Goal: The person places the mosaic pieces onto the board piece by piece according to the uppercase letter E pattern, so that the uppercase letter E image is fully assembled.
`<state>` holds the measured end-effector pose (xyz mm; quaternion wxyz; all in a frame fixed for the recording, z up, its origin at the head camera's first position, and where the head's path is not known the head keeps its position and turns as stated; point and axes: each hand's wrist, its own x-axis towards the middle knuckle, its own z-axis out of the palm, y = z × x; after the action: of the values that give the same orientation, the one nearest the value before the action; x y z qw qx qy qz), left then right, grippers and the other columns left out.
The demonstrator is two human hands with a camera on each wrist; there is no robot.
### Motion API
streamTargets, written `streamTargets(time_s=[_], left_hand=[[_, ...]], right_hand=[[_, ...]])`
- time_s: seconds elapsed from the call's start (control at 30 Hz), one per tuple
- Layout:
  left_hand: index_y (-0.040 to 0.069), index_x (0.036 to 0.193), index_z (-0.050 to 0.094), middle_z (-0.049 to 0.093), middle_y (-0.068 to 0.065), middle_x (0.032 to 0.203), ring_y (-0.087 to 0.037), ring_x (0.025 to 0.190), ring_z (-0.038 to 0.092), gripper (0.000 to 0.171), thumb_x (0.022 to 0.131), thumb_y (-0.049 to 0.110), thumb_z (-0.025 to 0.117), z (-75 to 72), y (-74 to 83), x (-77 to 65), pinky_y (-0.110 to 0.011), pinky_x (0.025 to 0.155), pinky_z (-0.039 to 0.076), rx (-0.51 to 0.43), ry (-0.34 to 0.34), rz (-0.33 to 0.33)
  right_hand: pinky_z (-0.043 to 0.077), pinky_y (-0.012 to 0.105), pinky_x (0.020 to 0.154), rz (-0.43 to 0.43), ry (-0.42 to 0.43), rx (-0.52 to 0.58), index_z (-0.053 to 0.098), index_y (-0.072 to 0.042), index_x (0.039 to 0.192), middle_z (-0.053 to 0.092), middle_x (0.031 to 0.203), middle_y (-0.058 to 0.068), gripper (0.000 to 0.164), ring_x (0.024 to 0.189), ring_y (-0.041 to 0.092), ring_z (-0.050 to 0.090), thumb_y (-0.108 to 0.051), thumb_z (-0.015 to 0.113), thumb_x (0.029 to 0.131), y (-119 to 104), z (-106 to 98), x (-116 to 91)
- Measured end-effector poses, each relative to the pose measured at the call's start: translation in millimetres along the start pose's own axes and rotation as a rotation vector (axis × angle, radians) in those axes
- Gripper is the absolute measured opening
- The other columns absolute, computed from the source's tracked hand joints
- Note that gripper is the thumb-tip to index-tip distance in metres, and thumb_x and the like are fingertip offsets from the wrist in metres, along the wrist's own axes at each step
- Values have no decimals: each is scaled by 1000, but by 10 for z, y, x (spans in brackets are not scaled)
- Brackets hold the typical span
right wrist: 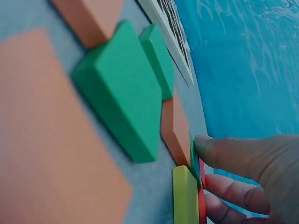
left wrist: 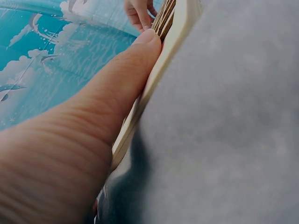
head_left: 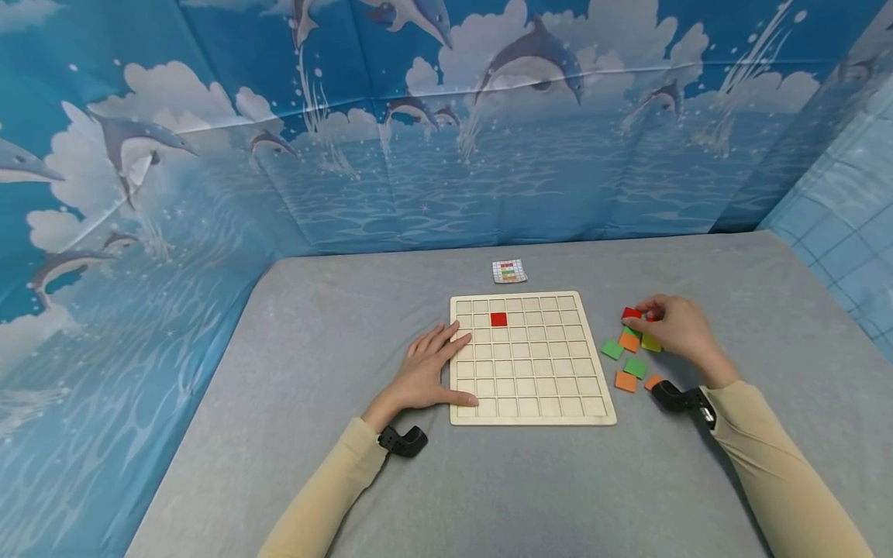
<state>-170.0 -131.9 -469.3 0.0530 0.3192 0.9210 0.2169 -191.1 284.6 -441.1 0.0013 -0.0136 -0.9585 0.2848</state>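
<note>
A pale wooden grid board (head_left: 526,419) lies flat on the table, with one red square tile (head_left: 498,319) in a cell of its upper part. My left hand (head_left: 421,377) rests at the board's left edge, fingers spread and thumb on the lower left cells. In the left wrist view the thumb (left wrist: 121,74) lies along the board's rim. Right of the board, my right hand (head_left: 678,329) pinches a red tile (head_left: 631,313) at the top of a loose group. Green tiles (head_left: 635,367), orange tiles (head_left: 625,381) and a yellow tile (head_left: 652,343) lie beside and below that hand.
A small card (head_left: 509,271) printed with a coloured grid lies behind the board. Grey cloth covers the table (head_left: 335,325). A blue dolphin-print curtain (head_left: 432,186) hangs along the back and left sides. Each wrist wears a black camera band (head_left: 403,442).
</note>
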Motion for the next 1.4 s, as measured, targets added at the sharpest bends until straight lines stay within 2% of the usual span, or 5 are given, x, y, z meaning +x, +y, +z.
streamTargets(time_s=[0.37,0.57,1.0,1.17,1.4], left_hand=[[21,152,25,7,-2,158,-25,143,1,102,72,61,73,-12,30,74,-49,110,7,-7,9,-16],[21,152,25,8,-3,158,-25,143,1,102,72,61,73,-15,22,92,-49,110,7,-11,6,-13],[22,152,25,8,-2,158,-25,143,1,101,72,60,73,-30,-6,95,-49,110,7,-20,5,-14],[21,152,25,8,-3,158,-25,143,1,101,72,59,74,-26,0,87,-49,110,7,-30,10,-9],[22,152,25,8,-2,158,-24,143,1,101,72,59,73,-16,-2,90,-48,110,6,-26,10,-16]], right_hand=[[36,34,58,30,-45,9,54,3,96,54,84,14,39,73,29,47,-29,71,85,-30,-98,169],[37,33,57,8,0,20,53,2,95,55,85,17,32,73,30,48,-22,72,84,-49,-56,184],[41,31,54,-147,153,107,61,1,89,59,76,10,21,66,23,52,-14,74,83,-212,30,123],[42,29,47,-185,128,191,62,-1,89,60,78,9,20,63,20,53,-17,73,85,-367,69,91],[46,34,50,-267,88,293,67,-6,92,62,78,5,13,63,17,59,-15,74,85,-596,192,94]])
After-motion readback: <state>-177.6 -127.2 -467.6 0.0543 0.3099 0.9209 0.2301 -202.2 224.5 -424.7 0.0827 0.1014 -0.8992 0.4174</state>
